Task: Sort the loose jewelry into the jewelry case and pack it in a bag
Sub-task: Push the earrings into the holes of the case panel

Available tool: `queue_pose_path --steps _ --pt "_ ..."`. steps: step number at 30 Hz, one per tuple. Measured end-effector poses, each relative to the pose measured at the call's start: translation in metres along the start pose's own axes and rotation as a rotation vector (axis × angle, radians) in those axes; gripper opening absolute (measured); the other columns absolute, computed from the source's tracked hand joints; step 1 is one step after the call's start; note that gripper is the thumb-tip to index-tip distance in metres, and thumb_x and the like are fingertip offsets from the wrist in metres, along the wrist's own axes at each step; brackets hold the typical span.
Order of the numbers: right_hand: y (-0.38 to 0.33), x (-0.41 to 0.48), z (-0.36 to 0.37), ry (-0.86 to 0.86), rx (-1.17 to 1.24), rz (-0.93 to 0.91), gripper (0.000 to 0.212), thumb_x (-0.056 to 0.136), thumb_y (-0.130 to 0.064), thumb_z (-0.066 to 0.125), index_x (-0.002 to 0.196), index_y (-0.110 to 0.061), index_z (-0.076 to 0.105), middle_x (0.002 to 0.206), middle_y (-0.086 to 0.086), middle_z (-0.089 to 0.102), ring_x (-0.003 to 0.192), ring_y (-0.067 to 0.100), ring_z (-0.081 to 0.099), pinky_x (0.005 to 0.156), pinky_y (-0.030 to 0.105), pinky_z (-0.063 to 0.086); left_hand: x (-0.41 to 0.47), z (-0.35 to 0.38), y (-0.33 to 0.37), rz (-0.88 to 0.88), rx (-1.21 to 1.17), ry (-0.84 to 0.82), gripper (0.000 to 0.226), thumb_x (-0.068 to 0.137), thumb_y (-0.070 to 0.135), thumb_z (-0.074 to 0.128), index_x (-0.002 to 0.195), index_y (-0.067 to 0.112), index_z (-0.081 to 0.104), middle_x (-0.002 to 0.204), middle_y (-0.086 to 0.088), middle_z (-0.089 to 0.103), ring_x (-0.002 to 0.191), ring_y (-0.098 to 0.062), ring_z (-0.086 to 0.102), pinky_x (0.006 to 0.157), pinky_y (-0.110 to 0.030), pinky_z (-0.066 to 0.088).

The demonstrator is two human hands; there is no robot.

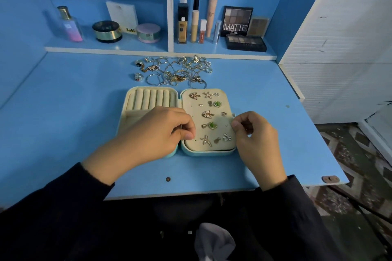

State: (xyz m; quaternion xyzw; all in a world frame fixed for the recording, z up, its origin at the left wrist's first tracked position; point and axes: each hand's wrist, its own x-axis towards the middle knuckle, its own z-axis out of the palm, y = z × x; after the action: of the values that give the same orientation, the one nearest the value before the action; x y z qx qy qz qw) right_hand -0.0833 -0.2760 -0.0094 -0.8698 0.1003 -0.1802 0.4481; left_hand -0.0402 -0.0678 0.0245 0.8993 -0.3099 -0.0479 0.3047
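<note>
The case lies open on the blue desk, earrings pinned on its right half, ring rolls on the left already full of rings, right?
Not quite: the head view shows the ring rolls bare, with rings lying in the loose pile behind the jewelry case. Otherwise yes: open on the blue desk, earrings pinned on its right half.

The desk (74, 123) is showing bright blue. The jewelry case (207, 153) is wearing a pale turquoise shell around cream lining, where two earrings (217, 104) are glinting green among gold ones. The loose jewelry (174, 70) is gleaming gold and silver. The perfume bottle (71, 27) is fading violet to pink (top to bottom), and the rug (350, 154) is displaying brown-and-cream diamonds
</note>
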Motion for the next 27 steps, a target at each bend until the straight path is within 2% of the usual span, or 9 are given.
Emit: queue_pose_path --steps 8,14,20,25,27 --pt "-0.007 -0.001 -0.001 0.019 -0.042 -0.069 0.014 0.089 -0.004 0.06 0.08 -0.013 0.06 0.083 0.002 0.062 0.076 0.006 0.056 0.066 0.006 0.038 -0.002 0.0 0.004 0.013 0.024 -0.033 0.013 0.087 0.008 0.068 0.081 0.02 0.071 0.083 0.013 0.067 0.085 0.001 0.056 0.074 -0.004 0.036" --pt "-0.017 0.003 -0.006 0.046 -0.017 -0.108 0.011 0.09 -0.005 0.06 0.081 -0.012 0.061 0.085 0.003 0.065 0.077 0.015 0.059 0.068 0.012 0.042 -0.002 0.001 0.007 -0.004 0.027 -0.015 0.013 0.088 0.01 0.068 0.083 0.021 0.07 0.085 0.014 0.065 0.086 0.001 0.056 0.075 -0.003 0.034" --pt "-0.023 0.006 -0.009 0.047 -0.01 -0.133 0.009 0.089 -0.005 0.059 0.082 -0.009 0.062 0.084 0.004 0.065 0.077 0.017 0.059 0.072 0.023 0.047 -0.007 0.009 0.006 0.039 0.073 0.11 0.008 0.088 0.014 0.069 0.087 0.022 0.07 0.078 0.023 0.052 0.082 0.013 0.049 0.074 0.0 0.031" --pt "-0.025 0.007 -0.01 0.047 -0.008 -0.137 0.009 0.089 -0.005 0.059 0.082 -0.01 0.063 0.084 0.004 0.066 0.078 0.016 0.06 0.072 0.02 0.047 -0.013 0.025 0.002 0.133 0.12 0.263 0.004 0.088 0.012 0.066 0.084 0.013 0.068 0.082 0.012 0.057 0.079 -0.002 0.046 0.079 -0.011 0.037" --pt "-0.025 0.008 -0.01 0.047 -0.008 -0.134 0.009 0.089 -0.005 0.059 0.082 -0.01 0.063 0.083 0.004 0.066 0.077 0.016 0.06 0.072 0.02 0.047 -0.018 0.032 0.003 0.189 0.179 0.334 0.015 0.09 0.017 0.057 0.082 0.01 0.068 0.083 0.004 0.062 0.08 -0.01 0.05 0.081 -0.016 0.038"
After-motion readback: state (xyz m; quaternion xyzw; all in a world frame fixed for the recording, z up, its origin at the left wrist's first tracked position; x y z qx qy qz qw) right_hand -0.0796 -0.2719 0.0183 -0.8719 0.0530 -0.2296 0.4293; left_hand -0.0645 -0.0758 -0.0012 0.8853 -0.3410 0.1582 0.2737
